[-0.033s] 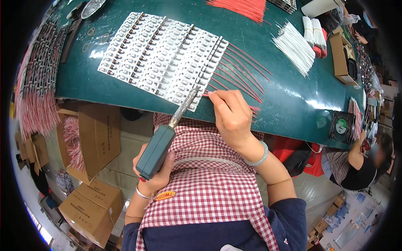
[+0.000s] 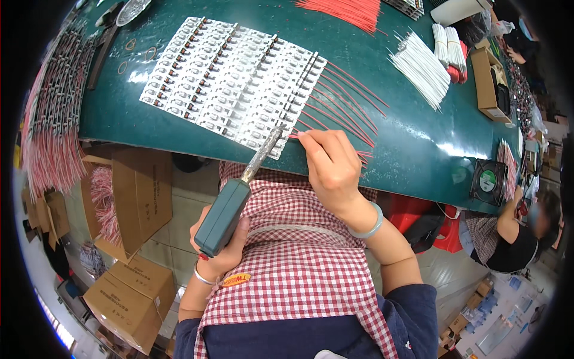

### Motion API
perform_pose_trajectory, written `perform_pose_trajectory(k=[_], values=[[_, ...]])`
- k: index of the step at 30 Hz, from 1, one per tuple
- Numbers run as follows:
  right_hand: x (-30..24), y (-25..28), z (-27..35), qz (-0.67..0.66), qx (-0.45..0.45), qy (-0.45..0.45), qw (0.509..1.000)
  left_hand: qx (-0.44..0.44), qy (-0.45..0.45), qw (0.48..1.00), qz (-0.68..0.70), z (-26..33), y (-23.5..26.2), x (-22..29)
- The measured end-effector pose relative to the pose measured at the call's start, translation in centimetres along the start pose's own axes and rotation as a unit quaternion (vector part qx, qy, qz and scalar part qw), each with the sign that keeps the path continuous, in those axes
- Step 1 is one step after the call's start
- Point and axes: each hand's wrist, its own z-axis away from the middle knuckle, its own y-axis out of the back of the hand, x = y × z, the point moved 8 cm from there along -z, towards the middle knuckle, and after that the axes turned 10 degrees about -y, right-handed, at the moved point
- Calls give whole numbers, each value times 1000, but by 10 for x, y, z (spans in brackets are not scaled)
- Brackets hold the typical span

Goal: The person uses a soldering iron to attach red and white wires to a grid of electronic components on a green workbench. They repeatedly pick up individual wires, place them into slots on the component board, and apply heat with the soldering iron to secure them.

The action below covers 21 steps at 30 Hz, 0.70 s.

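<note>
The left hand [image 2: 226, 250] was curled around a green-handled soldering tool [image 2: 222, 218], its tip over the right edge of the white component panel [image 2: 239, 87]. The right hand [image 2: 335, 163] pinched a red wire [image 2: 293, 136] beside that edge. The panel lay on the green surface [image 2: 412, 143]; farther off lay loose white wires [image 2: 420, 70].

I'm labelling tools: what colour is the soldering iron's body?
The iron's body is dark green, seen best in the head view.
</note>
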Motion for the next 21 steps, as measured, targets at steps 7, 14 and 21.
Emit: perform_pose_trajectory(k=[7,14,21], values=[[-3,-2,7,4,-10,-9,1000,-6,-7,1000,-9,-6,-1,10],[-4,-4,8,10,-17,-7,1000,-20,18,1000,1,-2,-4,6],[-6,-5,8,27,-30,-12,999,-26,-15,999,-17,-15,-5,20]])
